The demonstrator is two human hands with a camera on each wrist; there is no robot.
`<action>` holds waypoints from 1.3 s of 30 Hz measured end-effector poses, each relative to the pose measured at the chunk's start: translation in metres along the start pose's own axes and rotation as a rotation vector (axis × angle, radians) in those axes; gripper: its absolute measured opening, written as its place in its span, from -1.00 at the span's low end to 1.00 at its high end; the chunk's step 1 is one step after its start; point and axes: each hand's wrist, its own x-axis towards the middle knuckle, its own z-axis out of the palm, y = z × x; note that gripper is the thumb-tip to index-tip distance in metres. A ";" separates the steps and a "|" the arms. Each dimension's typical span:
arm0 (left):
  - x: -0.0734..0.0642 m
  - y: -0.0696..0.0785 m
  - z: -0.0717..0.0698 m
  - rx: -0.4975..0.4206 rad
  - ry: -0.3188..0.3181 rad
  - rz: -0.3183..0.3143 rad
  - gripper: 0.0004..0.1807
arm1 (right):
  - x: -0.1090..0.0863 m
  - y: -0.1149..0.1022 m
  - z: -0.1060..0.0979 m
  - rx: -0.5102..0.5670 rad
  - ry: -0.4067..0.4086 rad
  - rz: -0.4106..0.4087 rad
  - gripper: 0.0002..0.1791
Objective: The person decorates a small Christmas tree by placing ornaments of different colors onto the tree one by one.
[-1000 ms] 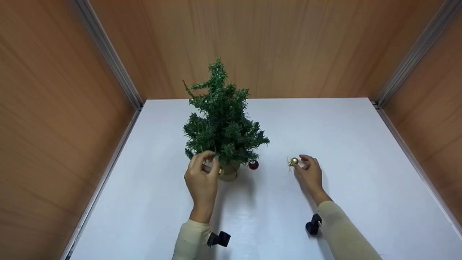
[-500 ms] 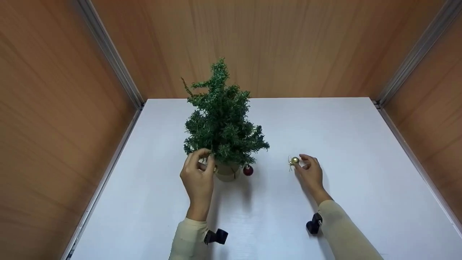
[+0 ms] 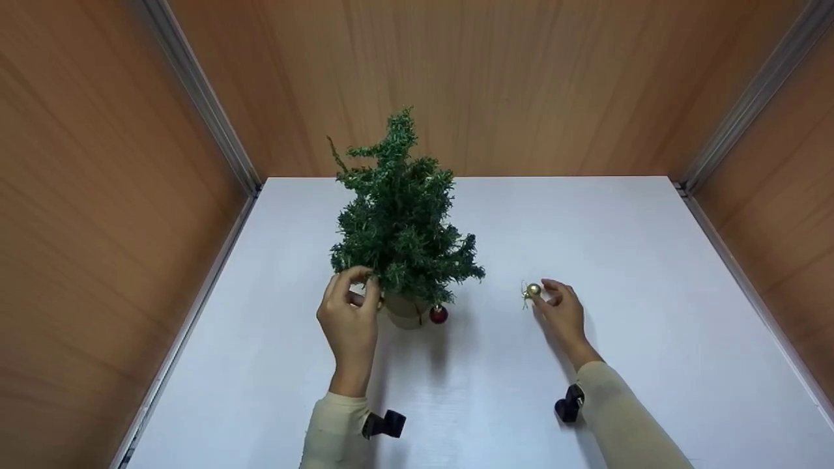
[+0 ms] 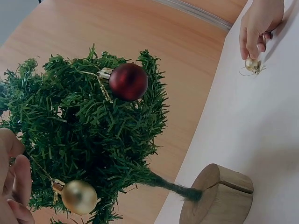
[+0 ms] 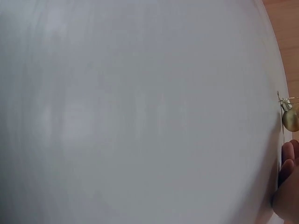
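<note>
A small artificial Christmas tree [image 3: 404,228] stands on a round wooden base [image 4: 217,198]. My left hand [image 3: 350,312] is at its lower left front, thumb and forefinger pinching a branch tip. Close by those fingers a gold bauble [image 4: 79,197] hangs on its gold string, mostly hidden by the hand in the head view. A dark red bauble [image 3: 438,314] hangs low at the tree's front right. Over to the right, low over the table, my right hand [image 3: 563,314] holds a second gold bauble [image 3: 533,289] between thumb and fingers, its cap and string loop pointing left.
The white tabletop [image 3: 651,273] lies under everything. Wood-grain panels [image 3: 521,85] rise at the back and both sides, with grey metal rails [image 3: 202,98] in the corners. A black wrist camera [image 3: 384,425] sits on each sleeve.
My left hand has shifted left along with the branch, and the tree has turned: the red bauble has swung left and slightly nearer. The right hand and its bauble have hardly moved.
</note>
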 end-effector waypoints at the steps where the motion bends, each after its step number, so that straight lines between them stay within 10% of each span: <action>1: 0.000 -0.001 0.000 0.001 0.001 0.000 -0.92 | 0.000 0.000 0.000 0.000 -0.003 -0.002 -0.54; 39: -0.014 0.009 0.015 0.114 0.158 -0.070 -0.92 | 0.061 0.007 0.004 0.000 -0.098 -0.150 -0.58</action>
